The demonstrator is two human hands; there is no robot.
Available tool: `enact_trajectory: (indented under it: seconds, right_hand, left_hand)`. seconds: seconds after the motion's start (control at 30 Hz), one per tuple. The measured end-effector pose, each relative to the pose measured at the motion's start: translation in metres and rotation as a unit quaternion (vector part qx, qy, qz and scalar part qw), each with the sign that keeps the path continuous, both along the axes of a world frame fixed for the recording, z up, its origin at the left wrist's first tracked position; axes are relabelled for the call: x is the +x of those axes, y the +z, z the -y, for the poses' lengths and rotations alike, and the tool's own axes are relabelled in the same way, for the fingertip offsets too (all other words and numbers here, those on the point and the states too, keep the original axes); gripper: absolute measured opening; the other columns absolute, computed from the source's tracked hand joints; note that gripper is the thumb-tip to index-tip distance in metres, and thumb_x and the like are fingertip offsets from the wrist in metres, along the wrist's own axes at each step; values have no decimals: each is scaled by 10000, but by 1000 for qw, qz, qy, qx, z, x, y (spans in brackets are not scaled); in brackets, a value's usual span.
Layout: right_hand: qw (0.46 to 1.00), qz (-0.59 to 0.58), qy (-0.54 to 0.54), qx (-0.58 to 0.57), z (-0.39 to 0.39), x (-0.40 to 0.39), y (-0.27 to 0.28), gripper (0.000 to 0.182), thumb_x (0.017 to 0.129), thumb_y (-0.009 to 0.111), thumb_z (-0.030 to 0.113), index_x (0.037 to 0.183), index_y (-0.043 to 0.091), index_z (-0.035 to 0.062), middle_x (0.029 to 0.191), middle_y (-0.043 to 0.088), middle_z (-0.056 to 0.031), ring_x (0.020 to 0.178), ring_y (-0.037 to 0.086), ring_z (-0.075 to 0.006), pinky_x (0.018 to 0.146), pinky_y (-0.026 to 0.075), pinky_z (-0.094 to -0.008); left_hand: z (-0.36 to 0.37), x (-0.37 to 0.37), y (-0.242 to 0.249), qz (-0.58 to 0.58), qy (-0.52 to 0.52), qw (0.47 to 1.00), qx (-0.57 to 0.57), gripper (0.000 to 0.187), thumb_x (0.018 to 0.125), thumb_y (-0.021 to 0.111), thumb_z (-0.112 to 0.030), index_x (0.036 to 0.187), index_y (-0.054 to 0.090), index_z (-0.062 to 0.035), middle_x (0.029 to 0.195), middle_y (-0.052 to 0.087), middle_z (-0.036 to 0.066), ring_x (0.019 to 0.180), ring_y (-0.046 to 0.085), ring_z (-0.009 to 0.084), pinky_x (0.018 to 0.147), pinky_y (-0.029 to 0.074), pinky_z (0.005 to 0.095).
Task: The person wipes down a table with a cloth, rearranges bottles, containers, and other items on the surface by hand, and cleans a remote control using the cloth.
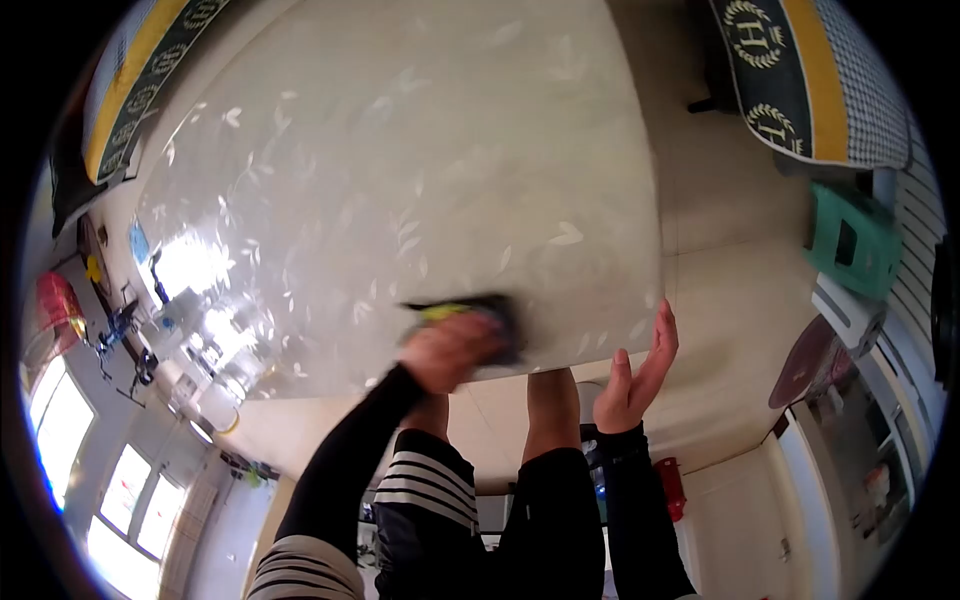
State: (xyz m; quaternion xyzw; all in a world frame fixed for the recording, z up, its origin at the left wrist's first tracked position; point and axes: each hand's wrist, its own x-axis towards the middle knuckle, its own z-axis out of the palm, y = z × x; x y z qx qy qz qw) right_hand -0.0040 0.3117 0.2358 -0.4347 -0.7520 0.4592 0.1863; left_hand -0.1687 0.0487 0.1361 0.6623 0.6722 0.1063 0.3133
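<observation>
My left hand [452, 352] is closed on a dark cloth [497, 312] with a yellow-green patch, pressed to the tabletop near its front edge. Both hand and cloth are smeared by motion. The table [400, 170] has a pale, glossy cover printed with white leaf sprigs. At its front right corner is my right hand [630, 385], holding nothing, with thumb and fingers apart and fingertips by the edge.
Chairs with patterned covers [825, 80] [150, 80] stand at the right and left. A green plastic stool [852, 240] is on the right. Several glassy items [205, 365] stand at the table's left end. My legs [550, 420] are below the front edge.
</observation>
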Motion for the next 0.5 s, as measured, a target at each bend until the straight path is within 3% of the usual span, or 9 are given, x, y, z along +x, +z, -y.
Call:
enact_trajectory:
  seconds: [0.03, 0.1, 0.13, 0.17, 0.2, 0.23, 0.37, 0.47, 0.5]
  right_hand:
    - [1000, 14, 1, -3, 3, 3, -5, 591, 992, 555, 154, 1510, 362, -56, 1594, 365, -243, 1469, 362, -390, 1208, 285, -485]
    - [999, 45, 2, -8, 9, 10, -15, 591, 990, 564, 139, 1512, 360, -51, 1596, 360, -244, 1466, 364, -394, 1206, 289, -488]
    - [998, 56, 6, -13, 10, 11, -18, 591, 991, 568, 136, 1513, 361, -47, 1601, 353, -245, 1470, 358, -399, 1207, 289, -492]
    - [998, 68, 8, -16, 12, 13, -20, 591, 991, 573, 134, 1514, 362, -43, 1605, 347, -247, 1475, 352, -404, 1207, 288, -496]
    - [997, 79, 12, -19, 13, 12, -23, 592, 992, 577, 132, 1515, 362, -40, 1610, 340, -249, 1479, 347, -409, 1207, 288, -499]
    - [996, 86, 32, -11, 14, 11, -23, 590, 994, 577, 137, 1516, 364, -37, 1613, 337, -250, 1484, 340, -414, 1209, 287, -502]
    - [991, 80, 110, 0, 22, -13, -17, 595, 1003, 570, 171, 1525, 371, -34, 1626, 322, -257, 1504, 313, -438, 1218, 276, -517]
    - [977, 94, 187, 52, 30, -43, -9, 620, 1007, 556, 222, 1538, 371, -40, 1628, 315, -269, 1510, 298, -456, 1226, 258, -537]
    - [967, 105, 217, 79, 34, -51, -9, 631, 1008, 551, 242, 1542, 371, -42, 1627, 313, -273, 1511, 294, -462, 1228, 252, -545]
  left_hand:
    - [49, -25, 5, 12, 131, 991, -13, 711, 740, 578, -85, 1450, 581, -123, 1561, 490, 140, 1466, 433, 362, 1226, 320, 545]
    - [141, -55, -3, -190, 384, 903, -20, 746, 687, 562, -13, 1433, 570, -38, 1565, 459, 219, 1489, 387, 404, 1240, 277, 573]
    - [192, -69, -14, -228, 518, 823, -39, 767, 725, 538, -7, 1490, 487, 12, 1595, 404, 249, 1508, 323, 440, 1264, 233, 544]
    - [214, -81, -22, -171, 695, 698, -4, 783, 779, 534, -31, 1549, 399, 20, 1621, 343, 280, 1521, 264, 458, 1278, 192, 507]
    - [214, -93, -31, -186, 760, 622, 3, 785, 776, 542, -42, 1548, 407, 7, 1624, 347, 264, 1525, 261, 456, 1276, 188, 523]
    - [188, -99, -39, -229, 758, 611, -5, 787, 774, 549, -54, 1548, 415, -6, 1627, 351, 249, 1528, 257, 454, 1274, 184, 539]
    - [-9, -64, -34, -279, 610, 740, 44, 793, 764, 581, -100, 1545, 449, -59, 1640, 366, 187, 1544, 244, 447, 1267, 168, 603]
    - [-143, 8, -5, -94, 558, 822, 70, 773, 742, 575, -137, 1511, 507, -89, 1595, 429, 188, 1529, 297, 436, 1228, 242, 591]
    - [-166, 27, 9, -20, 490, 871, 32, 684, 833, 598, -193, 1504, 506, -100, 1631, 367, 193, 1539, 277, 415, 1229, 237, 601]
